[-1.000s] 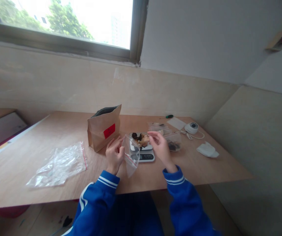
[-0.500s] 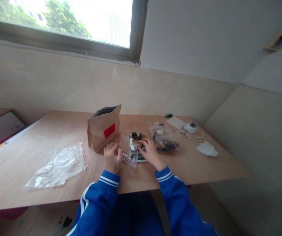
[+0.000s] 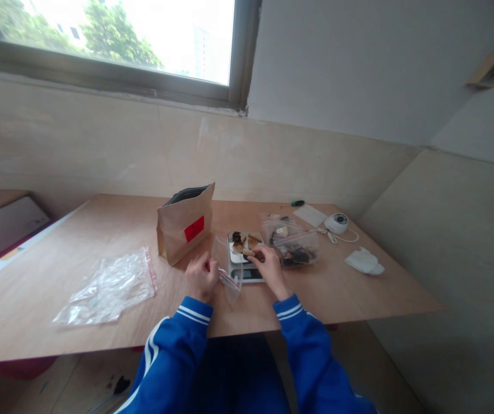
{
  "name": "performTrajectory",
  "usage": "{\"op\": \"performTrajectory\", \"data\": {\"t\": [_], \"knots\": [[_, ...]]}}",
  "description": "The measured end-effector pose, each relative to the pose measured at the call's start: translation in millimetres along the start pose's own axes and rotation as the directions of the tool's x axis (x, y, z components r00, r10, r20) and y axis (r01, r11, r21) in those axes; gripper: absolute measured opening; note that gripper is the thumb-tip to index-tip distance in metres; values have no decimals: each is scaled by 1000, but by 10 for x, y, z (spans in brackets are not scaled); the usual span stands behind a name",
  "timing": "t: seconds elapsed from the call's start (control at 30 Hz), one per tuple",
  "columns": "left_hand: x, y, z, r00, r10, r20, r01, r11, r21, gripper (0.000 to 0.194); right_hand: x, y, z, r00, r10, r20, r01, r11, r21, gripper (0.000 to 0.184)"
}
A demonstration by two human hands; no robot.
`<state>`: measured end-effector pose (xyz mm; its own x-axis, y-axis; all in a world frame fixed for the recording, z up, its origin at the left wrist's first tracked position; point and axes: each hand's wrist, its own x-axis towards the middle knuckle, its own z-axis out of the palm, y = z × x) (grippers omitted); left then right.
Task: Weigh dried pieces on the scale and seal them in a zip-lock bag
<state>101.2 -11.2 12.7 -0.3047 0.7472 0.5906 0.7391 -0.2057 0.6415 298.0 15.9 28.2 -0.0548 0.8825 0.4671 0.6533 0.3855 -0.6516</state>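
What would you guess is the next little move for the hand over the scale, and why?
Probably the right hand lifts a piece of the dried food off the scale and carries it left into the small clear bag. Its fingertips rest at the pile, and the left hand holds that bag upright right beside the scale, mouth seemingly open.

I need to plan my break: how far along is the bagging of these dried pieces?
Looks done: filled zip bags lie right of the scale. In hand: the left hand holds a small clear bag open, apparently empty, while the right hand reaches the pieces on the scale. Left: those pieces, a stack of empty bags, and the open paper pouch.
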Motion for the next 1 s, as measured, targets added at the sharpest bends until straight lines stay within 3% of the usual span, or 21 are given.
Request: {"op": "performTrajectory", "data": {"t": [0.2,0.37,0.57,0.67,0.87,1.0], "knots": [[-10,18,-5,997,-68,40,66,997,34,26,20,-44,-39,989,139,-41,-127,970,207,23],[-4,31,2,995,-85,45,82,994,68,26,57,-235,-99,971,240,0,-218,882,418,30],[-3,37,10,996,-81,48,77,993,87,25,103,-566,-204,960,277,40,-237,729,642,30],[-2,43,5,995,-87,55,82,993,87,25,94,-737,-235,970,221,101,-227,675,702,28],[11,48,-9,993,-104,55,101,993,57,22,36,-853,-169,968,35,250,-181,787,590,22],[10,36,4,990,-128,52,124,990,66,22,-12,-827,-120,975,23,221,-114,905,409,16]]}}
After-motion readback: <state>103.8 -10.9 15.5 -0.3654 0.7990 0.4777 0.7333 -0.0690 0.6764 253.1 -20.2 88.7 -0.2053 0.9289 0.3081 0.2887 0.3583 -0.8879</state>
